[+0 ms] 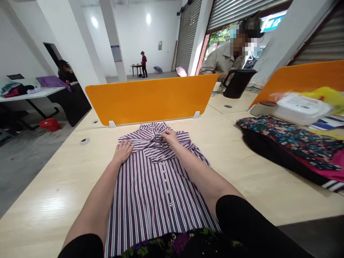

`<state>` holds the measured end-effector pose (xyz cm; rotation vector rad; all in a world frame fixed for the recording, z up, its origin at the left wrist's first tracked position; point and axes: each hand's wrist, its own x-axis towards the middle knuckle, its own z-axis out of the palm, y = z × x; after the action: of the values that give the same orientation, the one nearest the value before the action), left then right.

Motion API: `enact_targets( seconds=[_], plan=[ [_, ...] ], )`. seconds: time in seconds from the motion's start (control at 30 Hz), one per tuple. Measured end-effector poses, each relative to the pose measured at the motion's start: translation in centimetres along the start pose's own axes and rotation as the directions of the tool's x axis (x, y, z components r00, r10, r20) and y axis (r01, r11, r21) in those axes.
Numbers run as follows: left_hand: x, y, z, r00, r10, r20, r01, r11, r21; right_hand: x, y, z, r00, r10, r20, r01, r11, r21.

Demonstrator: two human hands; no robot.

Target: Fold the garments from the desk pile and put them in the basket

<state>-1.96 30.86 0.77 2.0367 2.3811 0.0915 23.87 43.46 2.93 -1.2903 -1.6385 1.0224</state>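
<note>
A striped button-front shirt (145,186) lies spread on the light wooden table, its collar end away from me and its lower edge close to my body. A row of buttons runs down its front. My left hand (123,151) rests flat on the shirt's left shoulder area, fingers spread. Near the collar, my right hand (170,138) pinches a fold of the striped cloth between thumb and fingers. The fabric around that pinch is bunched and slightly raised.
An orange divider (153,100) stands behind the shirt. To the right lie folded floral clothes (285,143) and a white plastic container (302,107). Beyond the divider, a person (223,59) is beside a black pitcher (238,84). A red bucket (49,124) sits on the floor at left.
</note>
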Motion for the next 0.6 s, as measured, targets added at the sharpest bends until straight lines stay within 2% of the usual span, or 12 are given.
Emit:
enact_targets(
  seconds=[0.17, 0.37, 0.47, 0.53, 0.6],
  plan=[
    [0.1, -0.1, 0.0, 1.0, -0.009, -0.008, 0.009, 1.0, -0.026, 0.2, -0.6, -1.1, 0.999, -0.045, 0.003, 0.043, 0.963, 0.265],
    [0.1, -0.3, -0.1, 1.0, -0.012, -0.005, 0.011, 0.999, -0.043, -1.4, -0.6, -0.8, 0.995, -0.103, 0.012, 0.091, 0.922, 0.376],
    [0.2, -0.5, 0.0, 1.0, -0.016, -0.006, 0.016, 0.998, -0.059, -2.9, -0.2, -0.8, 0.981, -0.127, 0.145, 0.064, 0.924, 0.376],
    [0.3, -0.6, 0.2, 1.0, -0.022, -0.009, 0.021, 0.997, -0.074, -3.9, 0.3, -1.0, 0.951, -0.075, 0.3, -0.013, 0.96, 0.281],
    [0.5, -0.6, 0.3, 1.0, -0.025, -0.012, 0.024, 0.996, -0.084, -4.7, 0.8, -1.4, 0.92, 0.004, 0.392, -0.072, 0.985, 0.158]
  ],
)
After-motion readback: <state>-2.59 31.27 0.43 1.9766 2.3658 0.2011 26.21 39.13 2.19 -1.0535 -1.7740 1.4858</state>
